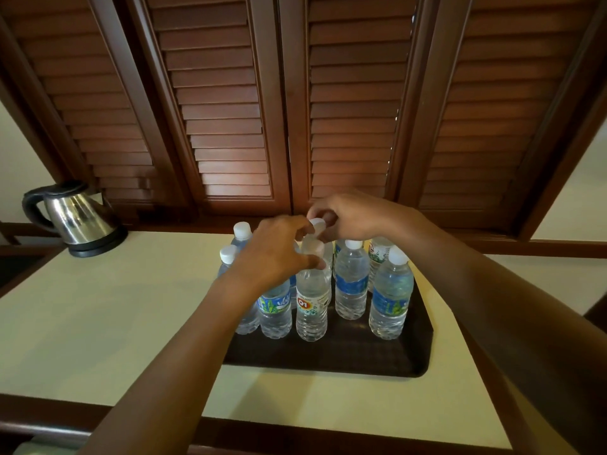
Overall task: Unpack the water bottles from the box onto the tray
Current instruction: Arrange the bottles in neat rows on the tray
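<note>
Several clear water bottles with white caps stand upright on a dark brown tray (pixel 345 359) on the cream counter. My left hand (pixel 276 254) grips the cap of a bottle with an orange label (pixel 311 307) in the front row. My right hand (pixel 351 218) pinches the white cap of a bottle (pixel 317 224) standing behind it. Blue-labelled bottles stand to the right (pixel 391 297) and in the middle (pixel 351 280), and more to the left, partly hidden by my left arm. No box is in view.
A steel electric kettle (pixel 74 218) with a black handle sits at the counter's back left. Dark wooden louvred shutters (pixel 295 110) rise right behind the tray. The counter (pixel 115 316) has a wooden front edge.
</note>
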Available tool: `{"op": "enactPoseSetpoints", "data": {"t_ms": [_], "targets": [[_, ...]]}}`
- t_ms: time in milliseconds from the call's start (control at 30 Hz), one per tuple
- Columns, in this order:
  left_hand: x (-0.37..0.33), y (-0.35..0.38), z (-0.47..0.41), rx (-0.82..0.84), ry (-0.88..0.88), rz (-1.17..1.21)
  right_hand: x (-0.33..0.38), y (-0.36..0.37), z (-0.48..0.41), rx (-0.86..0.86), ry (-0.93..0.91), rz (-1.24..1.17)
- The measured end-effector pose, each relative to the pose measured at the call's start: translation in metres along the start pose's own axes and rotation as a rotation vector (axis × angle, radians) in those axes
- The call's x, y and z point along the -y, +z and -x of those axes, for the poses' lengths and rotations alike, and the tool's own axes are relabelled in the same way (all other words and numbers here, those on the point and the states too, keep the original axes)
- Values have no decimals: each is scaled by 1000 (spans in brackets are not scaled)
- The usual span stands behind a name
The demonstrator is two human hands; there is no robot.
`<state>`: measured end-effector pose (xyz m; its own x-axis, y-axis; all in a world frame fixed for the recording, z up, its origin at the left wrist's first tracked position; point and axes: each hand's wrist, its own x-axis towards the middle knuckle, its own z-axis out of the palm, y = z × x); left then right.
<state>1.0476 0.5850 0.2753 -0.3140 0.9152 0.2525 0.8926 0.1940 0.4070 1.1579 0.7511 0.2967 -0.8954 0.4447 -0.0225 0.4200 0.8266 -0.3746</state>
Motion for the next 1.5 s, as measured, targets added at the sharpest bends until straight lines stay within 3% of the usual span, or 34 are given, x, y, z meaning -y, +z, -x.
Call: {"op": "enactPoseSetpoints", "data": {"t_ms": [200,300,400,533,867,1100,1200,1300,1400,1500], "targets": [[-13,-21,-9,-174,67,93,-16,-35,41,-206,55,-90],[-30,-14,-26,-89,177,67,-42,-46,52,-327,149,-11],[-46,4,-49,125,263,-113,-66,-38,53,-209,286,88],[-55,24,-69,314,307,-368,-86,-19,49,-192,240,118],[-52,27,-60,298,397,-319,-85,-26,61,-141,162,203],[-52,10,-63,411,283,-196,-80,-29,67,-133,182,130],[-52,-3,-86,265,197,71,-76,-25,86,-295,264,-21],[-52,8,-119,123,186,26,-68,-6,118,-483,315,-226],[-44,30,-145,396,229,-211,-58,25,151,-519,393,-416],[-37,38,-158,547,229,-307,-55,62,161,-381,470,-444]]}}
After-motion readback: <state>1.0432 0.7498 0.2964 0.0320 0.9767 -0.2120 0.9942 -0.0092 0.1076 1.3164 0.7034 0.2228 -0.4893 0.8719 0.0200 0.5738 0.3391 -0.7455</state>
